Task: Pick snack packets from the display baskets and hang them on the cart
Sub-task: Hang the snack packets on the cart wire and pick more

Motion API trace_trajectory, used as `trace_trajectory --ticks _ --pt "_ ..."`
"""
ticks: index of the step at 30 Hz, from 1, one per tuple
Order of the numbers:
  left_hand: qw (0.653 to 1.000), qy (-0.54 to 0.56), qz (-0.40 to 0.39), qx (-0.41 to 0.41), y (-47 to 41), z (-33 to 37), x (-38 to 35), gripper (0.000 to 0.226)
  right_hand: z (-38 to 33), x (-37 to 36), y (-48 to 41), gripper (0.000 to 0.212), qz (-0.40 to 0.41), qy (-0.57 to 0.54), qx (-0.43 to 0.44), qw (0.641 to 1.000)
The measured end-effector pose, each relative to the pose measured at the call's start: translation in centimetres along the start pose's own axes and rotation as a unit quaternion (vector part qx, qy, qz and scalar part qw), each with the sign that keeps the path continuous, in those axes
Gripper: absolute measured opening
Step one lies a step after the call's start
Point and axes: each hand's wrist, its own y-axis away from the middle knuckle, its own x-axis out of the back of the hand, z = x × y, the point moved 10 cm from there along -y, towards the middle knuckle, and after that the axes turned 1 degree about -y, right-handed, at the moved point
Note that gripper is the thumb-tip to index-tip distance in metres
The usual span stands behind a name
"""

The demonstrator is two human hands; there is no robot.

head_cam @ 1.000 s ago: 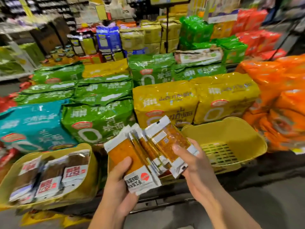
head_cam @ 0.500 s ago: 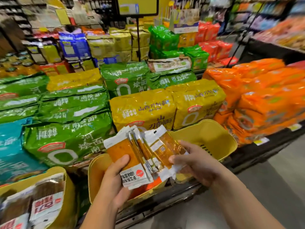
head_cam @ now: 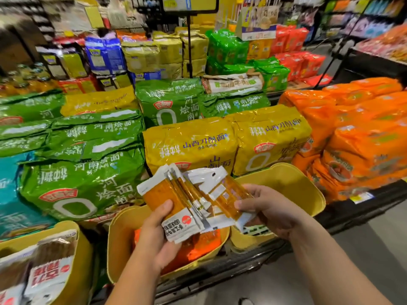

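A fanned stack of orange snack packets (head_cam: 176, 194) with white ends is held over the yellow display baskets. My left hand (head_cam: 157, 236) grips the stack from below, thumb on the front packet. My right hand (head_cam: 267, 209) pinches the rightmost packets at their lower end. Under the stack, the middle yellow basket (head_cam: 120, 243) holds more orange packets. The right yellow basket (head_cam: 308, 188) sits behind my right hand, its inside mostly hidden. No cart is in view.
A left yellow basket (head_cam: 84, 256) holds brown packets with red-and-white labels. Behind the baskets lie big green, yellow, teal and orange noodle bags (head_cam: 191, 146). A black sign post (head_cam: 189, 40) rises at the back. Grey floor (head_cam: 378, 236) lies at lower right.
The view has swung right, so the baskets and bags slid left in frame. Both hands kept the packet stack, and the right hand's fingers shifted along the rightmost packets.
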Motion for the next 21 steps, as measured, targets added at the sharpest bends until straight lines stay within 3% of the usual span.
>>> trace_trajectory --ticks 3,7,9,15,18,21 --pt "1.0 -0.023 0.018 -0.003 -0.8 -1.2 -0.6 0.085 -0.5 1.0 -0.8 0.067 -0.038 0.031 -0.013 0.999" --pt "0.994 -0.098 0.048 -0.017 -2.0 -3.1 -1.8 0.101 -1.1 2.6 -1.3 0.045 -0.066 0.051 -0.003 0.997" --pt "0.992 -0.106 0.064 -0.029 -2.6 -4.2 -2.3 0.097 -0.7 4.1 -1.6 0.035 -0.064 0.066 0.003 0.996" --pt "0.981 -0.104 0.146 -0.072 -3.1 -5.4 -2.3 0.118 -0.2 8.3 -2.7 0.041 -0.037 0.011 0.03 0.999" --pt "0.981 -0.081 0.154 -0.089 -3.4 -5.5 -2.4 0.116 0.1 10.4 -3.6 0.039 -0.069 0.001 0.006 0.998" --pt "0.979 -0.079 0.158 -0.104 -3.3 -5.7 -2.4 0.102 0.7 12.5 -4.6 0.041 -0.117 0.107 -0.029 0.987"
